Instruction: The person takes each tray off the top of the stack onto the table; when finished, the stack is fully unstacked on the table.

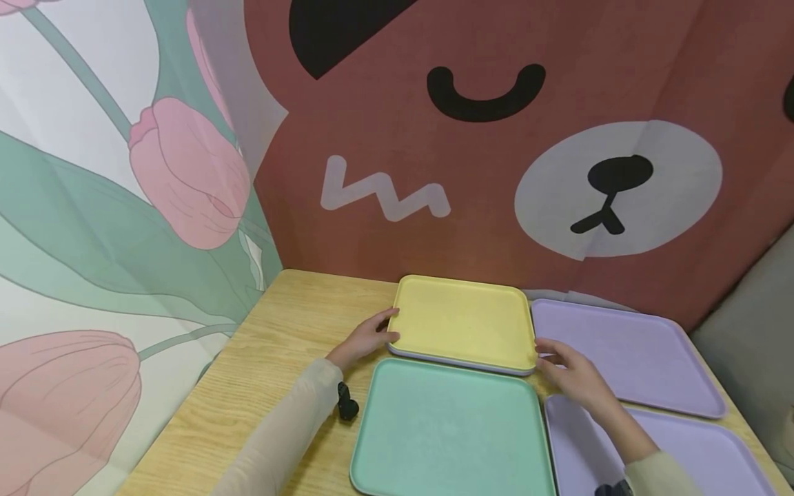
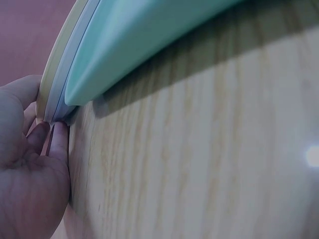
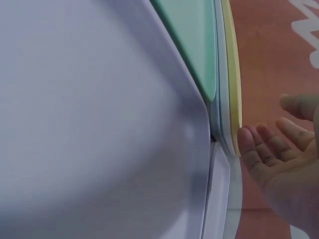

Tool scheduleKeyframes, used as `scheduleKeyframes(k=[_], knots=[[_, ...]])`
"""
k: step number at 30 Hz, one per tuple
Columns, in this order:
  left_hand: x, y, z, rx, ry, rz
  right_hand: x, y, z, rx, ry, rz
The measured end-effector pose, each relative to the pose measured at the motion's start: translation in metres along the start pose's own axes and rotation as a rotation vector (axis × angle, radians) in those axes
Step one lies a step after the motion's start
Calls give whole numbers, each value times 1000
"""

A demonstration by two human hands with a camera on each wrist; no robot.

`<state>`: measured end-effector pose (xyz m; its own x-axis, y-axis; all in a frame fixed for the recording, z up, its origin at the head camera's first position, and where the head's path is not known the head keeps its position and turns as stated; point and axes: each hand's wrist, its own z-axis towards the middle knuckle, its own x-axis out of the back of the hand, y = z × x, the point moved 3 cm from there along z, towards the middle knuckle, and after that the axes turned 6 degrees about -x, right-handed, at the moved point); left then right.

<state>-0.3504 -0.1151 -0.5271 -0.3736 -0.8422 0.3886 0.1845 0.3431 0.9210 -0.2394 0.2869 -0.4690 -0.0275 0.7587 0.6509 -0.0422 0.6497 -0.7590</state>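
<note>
A yellow tray lies on top of a stack at the back of the table, with pale purple-blue rims showing under it. My left hand is at the stack's left edge; its thumb touches the yellow rim while the fingertips meet the side, low by the tabletop. At the opposite edge is my right hand, fingers loosely bent and fingertips right at the yellow rim, thumb held apart from it. In front of the stack lies a green tray.
To the right, a purple tray lies at the back and another purple tray in front of it, partly under my right forearm. A printed bear backdrop rises directly behind the wooden table. A grey surface stands beyond the right edge.
</note>
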Motion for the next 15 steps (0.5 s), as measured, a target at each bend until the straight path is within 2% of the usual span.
scheduleKeyframes(k=[7, 13, 15], knots=[[1, -1, -2, -10, 0, -4, 0, 10, 26, -34, 19, -71], [0, 4, -4, -22, -9, -11, 0, 21, 44, -43, 11, -63], [0, 5, -3, -23, -9, -12, 0, 27, 50, -63, -6, -26]])
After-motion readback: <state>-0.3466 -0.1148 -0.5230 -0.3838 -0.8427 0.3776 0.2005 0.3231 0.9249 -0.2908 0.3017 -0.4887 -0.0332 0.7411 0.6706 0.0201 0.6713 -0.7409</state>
